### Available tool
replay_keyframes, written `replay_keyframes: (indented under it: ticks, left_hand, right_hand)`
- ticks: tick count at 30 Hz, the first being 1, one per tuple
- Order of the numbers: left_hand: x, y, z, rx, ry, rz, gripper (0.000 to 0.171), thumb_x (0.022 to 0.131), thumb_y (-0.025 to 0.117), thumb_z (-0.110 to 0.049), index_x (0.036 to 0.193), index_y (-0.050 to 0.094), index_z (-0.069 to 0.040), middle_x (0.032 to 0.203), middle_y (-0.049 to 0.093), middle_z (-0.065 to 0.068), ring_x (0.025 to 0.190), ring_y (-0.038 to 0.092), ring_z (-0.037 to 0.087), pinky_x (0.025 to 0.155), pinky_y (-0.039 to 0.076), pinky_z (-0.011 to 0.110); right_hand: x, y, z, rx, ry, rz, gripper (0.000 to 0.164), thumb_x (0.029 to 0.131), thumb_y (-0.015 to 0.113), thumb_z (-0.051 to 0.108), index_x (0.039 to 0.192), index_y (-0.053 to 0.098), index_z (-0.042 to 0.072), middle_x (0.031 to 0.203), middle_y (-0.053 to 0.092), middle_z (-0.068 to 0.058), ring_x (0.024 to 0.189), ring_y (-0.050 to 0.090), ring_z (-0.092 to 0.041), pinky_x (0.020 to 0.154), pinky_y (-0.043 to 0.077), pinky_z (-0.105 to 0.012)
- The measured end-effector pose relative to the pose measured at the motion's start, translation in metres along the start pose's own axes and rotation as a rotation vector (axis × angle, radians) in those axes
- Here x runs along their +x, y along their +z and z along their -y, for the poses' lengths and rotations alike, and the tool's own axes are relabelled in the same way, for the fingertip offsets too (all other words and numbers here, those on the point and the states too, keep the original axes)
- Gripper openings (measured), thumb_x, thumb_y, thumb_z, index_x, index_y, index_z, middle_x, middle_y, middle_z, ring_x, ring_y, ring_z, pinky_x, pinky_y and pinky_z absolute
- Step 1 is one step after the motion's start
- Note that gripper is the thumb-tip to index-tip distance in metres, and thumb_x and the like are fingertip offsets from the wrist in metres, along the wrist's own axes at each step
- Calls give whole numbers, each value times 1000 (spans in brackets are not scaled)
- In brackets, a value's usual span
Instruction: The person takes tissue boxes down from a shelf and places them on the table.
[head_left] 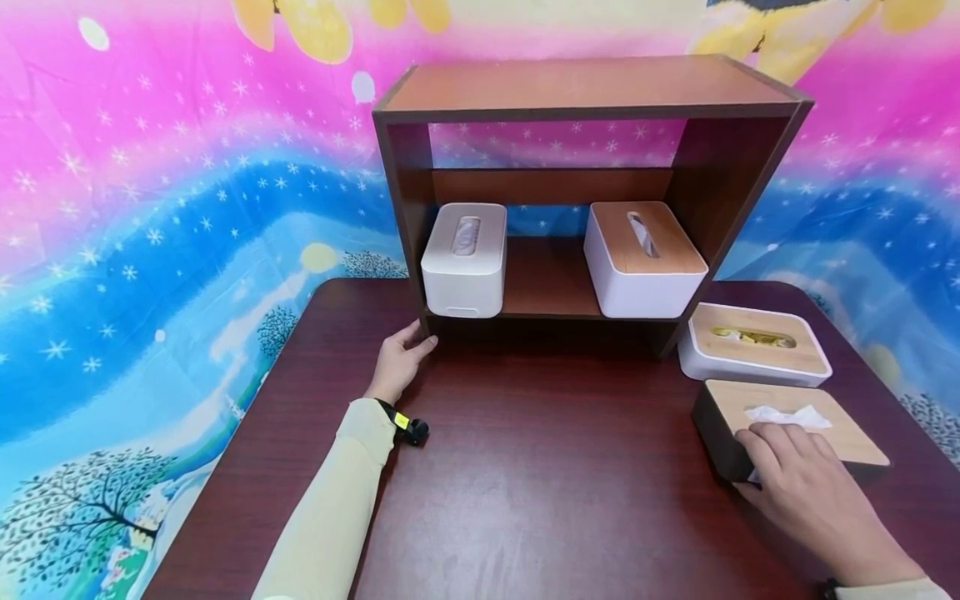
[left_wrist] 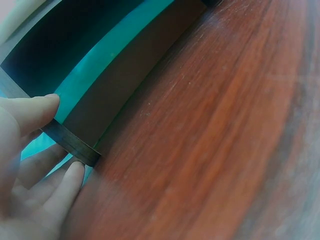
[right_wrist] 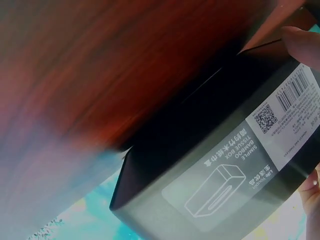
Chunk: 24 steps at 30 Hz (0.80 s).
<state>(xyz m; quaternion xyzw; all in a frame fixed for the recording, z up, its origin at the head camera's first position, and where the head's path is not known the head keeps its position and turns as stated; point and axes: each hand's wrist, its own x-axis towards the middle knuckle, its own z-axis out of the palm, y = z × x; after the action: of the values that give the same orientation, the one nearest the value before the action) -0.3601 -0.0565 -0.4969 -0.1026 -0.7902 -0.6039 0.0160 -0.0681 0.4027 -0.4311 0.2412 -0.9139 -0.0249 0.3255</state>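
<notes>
My left hand (head_left: 399,362) pinches the lower front edge of the brown shelf's left side panel (left_wrist: 72,142), thumb on one side and fingers on the other. The shelf (head_left: 600,87) stands upright at the back of the table. At the right, my right hand (head_left: 813,496) grips a black tissue box (head_left: 720,437) with a pale wooden lid, its fingers over the lid close to the white tissue (head_left: 787,415). In the right wrist view the thumb (right_wrist: 302,47) lies by the box's black wall (right_wrist: 200,185), which carries a printed label and barcode.
On the shelf board stand a cream tissue box (head_left: 465,279) at left and a white one with a wooden lid (head_left: 648,287) at right. Another white box (head_left: 753,342) with a bamboo lid lies just behind the black one. A patterned cloth (head_left: 187,208) hangs behind the dark-red table (head_left: 540,467).
</notes>
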Motion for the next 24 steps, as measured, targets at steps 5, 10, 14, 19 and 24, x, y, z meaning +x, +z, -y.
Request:
replay_keyframes:
  ticks: [5, 10, 14, 19, 24]
  left_hand:
    - [1, 0, -1, -2, -6, 2, 55, 81, 65, -31, 131, 47, -18, 121, 54, 0, 117, 42, 12, 89, 41, 35]
    - [2, 0, 0, -2, -11, -3, 54, 81, 66, -31, 131, 48, -20, 121, 54, -1, 118, 41, 10, 91, 39, 34]
    - [2, 0, 0, 4, -12, -9, 53, 80, 66, -31, 130, 49, -21, 121, 54, -2, 117, 41, 10, 92, 38, 34]
    - [2, 0, 1, 6, -9, -11, 52, 80, 66, -32, 129, 49, -24, 120, 55, -2, 116, 42, 9, 91, 39, 33]
    - [2, -1, 1, 11, -13, -7, 54, 79, 66, -34, 130, 49, -23, 120, 55, -2, 116, 42, 9, 90, 39, 34]
  right_hand:
    - [-4, 2, -4, -2, -15, 0, 68, 91, 26, 53, 99, 55, -8, 95, 51, -22, 83, 46, -41, 69, 34, -52]
    - [-7, 5, -7, 2, -15, 23, 68, 91, 26, 54, 99, 55, -8, 95, 51, -22, 82, 46, -40, 67, 34, -51]
    - [-7, 8, -8, 26, -17, 36, 67, 90, 28, 54, 96, 55, -7, 92, 51, -20, 78, 47, -37, 64, 35, -48]
    - [-3, 9, -4, 42, -37, 15, 57, 93, 27, 47, 89, 55, -3, 87, 50, -16, 72, 47, -33, 58, 35, -44]
    - [0, 6, -1, 49, -30, 42, 57, 93, 27, 49, 88, 56, 0, 85, 50, -11, 71, 47, -29, 57, 36, -41]
